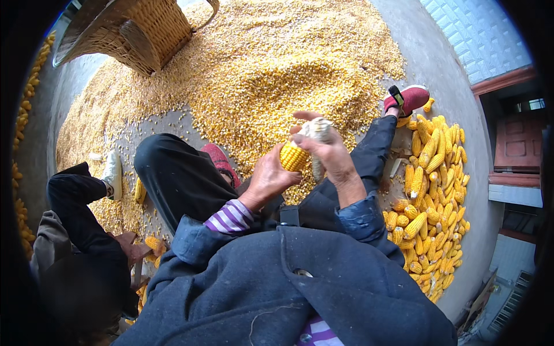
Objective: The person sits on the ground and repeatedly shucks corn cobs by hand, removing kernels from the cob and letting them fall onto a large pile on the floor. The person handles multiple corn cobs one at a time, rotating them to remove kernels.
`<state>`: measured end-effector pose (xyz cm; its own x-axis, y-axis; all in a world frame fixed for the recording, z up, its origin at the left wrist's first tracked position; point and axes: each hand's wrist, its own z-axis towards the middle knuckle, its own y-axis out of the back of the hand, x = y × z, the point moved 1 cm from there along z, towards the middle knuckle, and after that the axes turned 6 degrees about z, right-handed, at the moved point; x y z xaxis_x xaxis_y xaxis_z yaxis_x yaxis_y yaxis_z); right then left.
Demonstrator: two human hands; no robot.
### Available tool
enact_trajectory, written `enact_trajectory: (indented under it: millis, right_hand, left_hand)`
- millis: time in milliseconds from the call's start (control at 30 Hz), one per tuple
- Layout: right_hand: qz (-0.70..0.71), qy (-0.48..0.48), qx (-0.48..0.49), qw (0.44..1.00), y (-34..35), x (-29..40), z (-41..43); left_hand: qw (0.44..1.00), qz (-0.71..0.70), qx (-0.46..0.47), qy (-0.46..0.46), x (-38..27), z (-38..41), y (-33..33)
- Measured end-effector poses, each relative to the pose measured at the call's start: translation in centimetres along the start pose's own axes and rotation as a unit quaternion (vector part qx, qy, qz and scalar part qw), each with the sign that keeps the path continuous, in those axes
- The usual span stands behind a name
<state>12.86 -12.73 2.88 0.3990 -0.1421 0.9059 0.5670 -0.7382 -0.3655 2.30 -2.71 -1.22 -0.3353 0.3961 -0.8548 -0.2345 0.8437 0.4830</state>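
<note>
My left hand is wrapped around an ear of corn, its yellow kernels showing between thumb and fingers. A pale, whitish piece that looks like a bare corncob is held in my right hand, right against the upper end of the ear. Under the right palm a greyish elongated piece shows in part; whether it belongs to the same cob I cannot tell. Both hands are above my lap, and beyond them spreads a large heap of loose corn kernels.
At the right lies a pile of whole ears of corn beside my outstretched leg. A woven basket stands tipped on the kernels at upper left. Another person's leg is at the left. More ears line the far left edge.
</note>
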Motion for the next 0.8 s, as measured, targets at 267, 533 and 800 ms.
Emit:
enact_trajectory:
  millis: [267, 533, 800]
  right_hand:
    - [-0.196, 0.191, -0.137, 0.952, -0.8, -4.2, 1.3]
    - [-0.021, 0.019, -0.055, 0.998, 2.7, -2.5, 1.4]
    - [-0.159, 0.132, -0.156, 0.966, -1.7, -4.5, 1.2]
  left_hand:
    - [0.995, -0.081, 0.056, 0.032, 0.7, 0.3, -0.1]
    - [0.982, -0.157, 0.088, 0.064, -0.9, 0.2, -0.1]
    - [0.973, 0.226, -0.049, -0.008, 0.2, 0.4, -0.7]
